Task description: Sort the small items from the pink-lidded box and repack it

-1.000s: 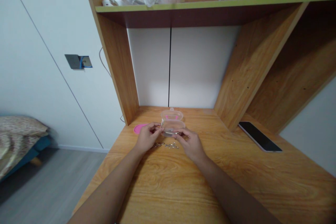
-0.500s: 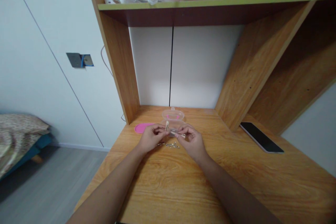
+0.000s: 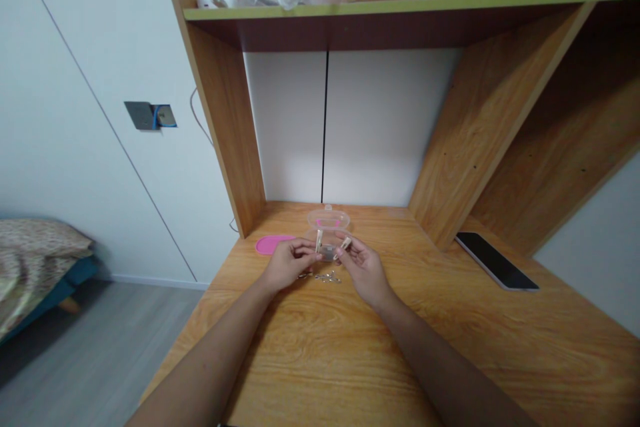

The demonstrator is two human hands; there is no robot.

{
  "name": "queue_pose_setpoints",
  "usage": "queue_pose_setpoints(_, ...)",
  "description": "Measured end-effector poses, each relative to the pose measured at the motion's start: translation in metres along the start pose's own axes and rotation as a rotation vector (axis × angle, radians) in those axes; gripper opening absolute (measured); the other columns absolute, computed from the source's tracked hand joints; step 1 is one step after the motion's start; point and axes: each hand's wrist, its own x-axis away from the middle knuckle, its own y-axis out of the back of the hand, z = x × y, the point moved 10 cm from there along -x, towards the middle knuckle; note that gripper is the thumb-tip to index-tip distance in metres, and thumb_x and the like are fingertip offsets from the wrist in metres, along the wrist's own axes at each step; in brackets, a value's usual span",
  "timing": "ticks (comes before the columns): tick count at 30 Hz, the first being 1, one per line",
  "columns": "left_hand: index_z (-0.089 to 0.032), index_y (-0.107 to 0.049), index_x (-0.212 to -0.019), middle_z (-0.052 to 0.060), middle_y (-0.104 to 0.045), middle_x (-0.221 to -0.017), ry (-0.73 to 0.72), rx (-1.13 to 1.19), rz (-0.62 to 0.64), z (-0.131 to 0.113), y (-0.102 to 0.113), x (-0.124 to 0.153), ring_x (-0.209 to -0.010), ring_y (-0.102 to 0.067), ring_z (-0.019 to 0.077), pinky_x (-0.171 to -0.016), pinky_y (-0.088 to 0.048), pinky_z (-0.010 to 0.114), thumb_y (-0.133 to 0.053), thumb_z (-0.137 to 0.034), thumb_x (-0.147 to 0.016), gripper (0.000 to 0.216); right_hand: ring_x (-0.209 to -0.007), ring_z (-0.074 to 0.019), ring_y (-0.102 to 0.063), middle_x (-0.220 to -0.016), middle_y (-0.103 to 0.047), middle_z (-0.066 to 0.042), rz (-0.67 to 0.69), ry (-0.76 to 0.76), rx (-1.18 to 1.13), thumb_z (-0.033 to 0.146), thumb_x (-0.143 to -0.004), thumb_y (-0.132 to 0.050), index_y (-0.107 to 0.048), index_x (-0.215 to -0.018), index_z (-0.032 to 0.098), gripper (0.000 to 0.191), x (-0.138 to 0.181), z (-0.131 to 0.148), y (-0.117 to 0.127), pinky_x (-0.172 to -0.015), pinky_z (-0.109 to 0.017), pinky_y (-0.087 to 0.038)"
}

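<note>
An upright clip (image 3: 319, 241) is pinched between fingertips of the left hand (image 3: 286, 267), a tilted clip (image 3: 346, 243) near it by the right hand (image 3: 366, 270). Around them on a wooden desk (image 3: 325, 347): an open clear case (image 3: 329, 219) at twelve o'clock, metal pieces (image 3: 327, 277) at six, a pink disc (image 3: 271, 245) at nine, a dark-screened device (image 3: 497, 260) at three.

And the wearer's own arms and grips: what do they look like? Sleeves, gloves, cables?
Human, no cables. Left forearm and right forearm are bare as far as the frame shows: no sleeve, watch or bracelet, slimming toward the wrist. Left grip and right grip are ungloved. No rings visible, though parts are hidden.
</note>
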Motion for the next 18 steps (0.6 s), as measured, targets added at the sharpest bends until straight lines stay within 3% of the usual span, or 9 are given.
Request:
queue_pose_setpoints(5, -0.011, -0.071, -0.084, 0.001, -0.066, -0.054, 0.040, -0.046, -0.013, 0.0046, 0.0031, 0.0006, -0.041, -0.050, 0.0071, -0.043, -0.035, 0.018, -0.083, -0.051, -0.069, 0.044, -0.070, -0.0164, -0.060, -0.076, -0.068, -0.002, 0.075, 0.034, 0.159, 0.045, -0.089, -0.064, -0.075, -0.091, 0.019, 0.028, 0.0016, 0.0051, -0.0040, -0.068, -0.028, -0.049)
queue_pose_setpoints(11, -0.011, -0.073, -0.074, 0.005, -0.070, -0.060, 0.026, -0.079, 0.033, 0.0008, -0.0020, 0.0017, -0.045, -0.052, 0.0079, -0.045, -0.034, 0.019, -0.082, -0.051, -0.069, 0.041, -0.066, -0.0166, -0.062, -0.070, -0.070, -0.003, 0.088, -0.012, 0.166, 0.048, -0.087, -0.066, -0.072, -0.072, 0.019, 0.034, 0.0027, 0.0036, -0.0051, -0.067, -0.028, -0.049)
queue_pose_setpoints(15, -0.011, -0.073, -0.076, 0.008, -0.074, -0.068, 0.036, -0.071, 0.039, 0.0019, -0.0022, 0.0015, -0.047, -0.054, 0.0083, -0.046, -0.035, 0.019, -0.082, -0.051, -0.069, 0.041, -0.063, -0.0158, -0.061, -0.066, -0.069, -0.003, 0.080, -0.032, 0.158, 0.050, -0.087, -0.066, -0.072, -0.071, 0.018, 0.036, 0.0023, 0.0032, -0.0053, -0.065, -0.027, -0.049)
queue_pose_setpoints(18, -0.010, -0.074, -0.078, 0.008, -0.074, -0.069, 0.053, -0.055, 0.031, 0.0049, -0.0008, 0.0010, -0.047, -0.053, 0.0075, -0.046, -0.036, 0.019, -0.082, -0.051, -0.070, 0.042, -0.064, -0.0160, -0.062, -0.070, -0.070, -0.003, 0.038, -0.038, 0.119, 0.049, -0.084, -0.069, -0.074, -0.081, 0.018, 0.031, 0.0008, -0.0004, -0.0016, -0.065, -0.027, -0.050)
